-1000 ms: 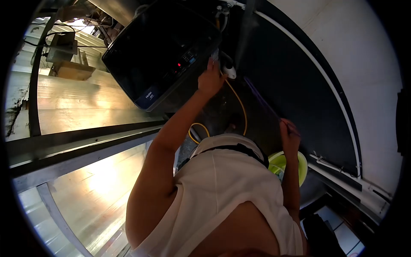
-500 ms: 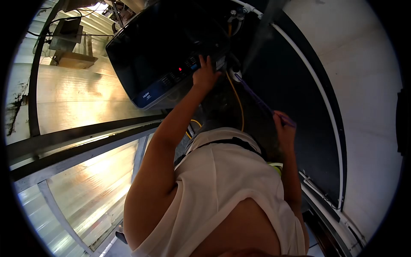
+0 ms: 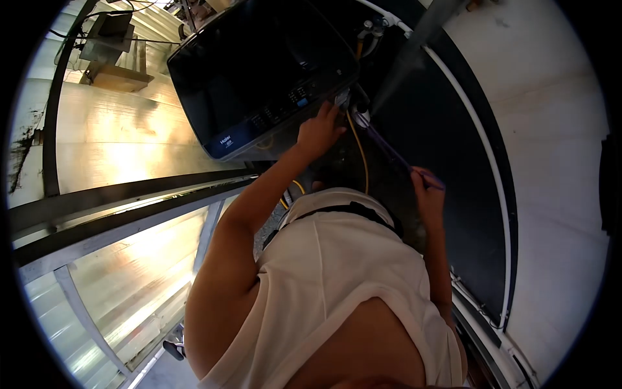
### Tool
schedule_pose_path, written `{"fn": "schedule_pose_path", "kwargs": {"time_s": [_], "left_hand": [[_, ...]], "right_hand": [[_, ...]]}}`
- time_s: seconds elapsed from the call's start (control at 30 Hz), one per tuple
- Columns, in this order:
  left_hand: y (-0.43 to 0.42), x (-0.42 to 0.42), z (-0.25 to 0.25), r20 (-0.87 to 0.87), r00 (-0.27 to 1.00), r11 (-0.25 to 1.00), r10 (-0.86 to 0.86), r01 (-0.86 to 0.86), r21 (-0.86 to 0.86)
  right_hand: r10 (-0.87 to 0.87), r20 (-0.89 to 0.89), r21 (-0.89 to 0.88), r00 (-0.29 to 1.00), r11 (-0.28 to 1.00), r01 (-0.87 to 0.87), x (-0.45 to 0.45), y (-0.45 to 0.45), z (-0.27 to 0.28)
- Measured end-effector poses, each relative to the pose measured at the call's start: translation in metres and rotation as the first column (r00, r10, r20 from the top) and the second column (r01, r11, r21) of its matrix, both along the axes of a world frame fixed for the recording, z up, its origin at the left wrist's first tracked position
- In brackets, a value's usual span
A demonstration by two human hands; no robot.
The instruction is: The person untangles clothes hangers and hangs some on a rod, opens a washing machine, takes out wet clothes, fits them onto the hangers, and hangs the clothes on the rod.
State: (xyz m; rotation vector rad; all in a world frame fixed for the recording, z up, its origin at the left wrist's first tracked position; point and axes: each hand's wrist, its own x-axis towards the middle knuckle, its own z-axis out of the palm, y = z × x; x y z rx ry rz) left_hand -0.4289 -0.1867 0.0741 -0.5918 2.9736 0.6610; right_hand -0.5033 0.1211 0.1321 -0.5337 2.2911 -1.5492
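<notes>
A dark top-loading washing machine [image 3: 259, 78] with a glossy lid stands ahead of me. Its control panel [image 3: 278, 111] bears small markings and a blue patch near the front edge. My left hand [image 3: 319, 135] is at that edge, fingers stretched out and holding nothing; whether the fingertips touch the machine I cannot tell. My right hand [image 3: 427, 191] is closed round the end of a long, thin purple handle [image 3: 391, 150]. The handle slopes up and left to a white piece [image 3: 360, 117] beside the machine, too dim to make out.
A yellow hose [image 3: 363, 152] hangs down between the machine and the dark wall panel [image 3: 447, 136]. A tap [image 3: 372, 27] and white pipe [image 3: 476, 107] run along the right. Metal framing [image 3: 129, 194] with translucent sheeting borders the left.
My left hand has moved from the control panel down to the machine's front corner. The red digit on the panel no longer shows. My right hand keeps its grip on the purple handle.
</notes>
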Motion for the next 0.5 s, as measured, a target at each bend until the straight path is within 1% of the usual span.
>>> {"fn": "schedule_pose_path", "kwargs": {"time_s": [0.03, 0.13, 0.23, 0.33, 0.43, 0.5], "left_hand": [[0.004, 0.011, -0.001, -0.071, 0.997, 0.998, -0.033, 0.037, 0.049], [0.015, 0.039, 0.017, 0.066, 0.997, 0.986, -0.052, 0.04, 0.163], [0.012, 0.068, -0.003, 0.058, 0.998, 0.983, -0.022, 0.011, 0.185], [0.001, 0.089, -0.005, 0.056, 0.996, 0.969, 0.073, -0.084, 0.234], [-0.015, 0.091, 0.02, 0.192, 0.942, 0.959, 0.276, -0.284, 0.017], [-0.04, 0.098, 0.006, 0.066, 0.944, 0.939, 0.322, -0.31, -0.145]], "right_hand": [[0.002, 0.011, -0.006, 1.0, 1.0, -0.002, -0.002, 0.0, 0.0], [0.013, 0.027, -0.015, 1.0, 1.0, -0.013, -0.007, 0.001, -0.004], [0.045, 0.021, -0.017, 0.999, 0.999, -0.044, -0.011, 0.0, 0.0], [0.07, 0.013, -0.023, 0.997, 0.997, -0.069, -0.014, -0.001, 0.004], [0.088, 0.011, -0.022, 0.996, 0.996, -0.088, -0.018, -0.001, 0.007], [0.098, 0.017, -0.019, 0.995, 0.995, -0.097, -0.021, 0.001, 0.007]]}}
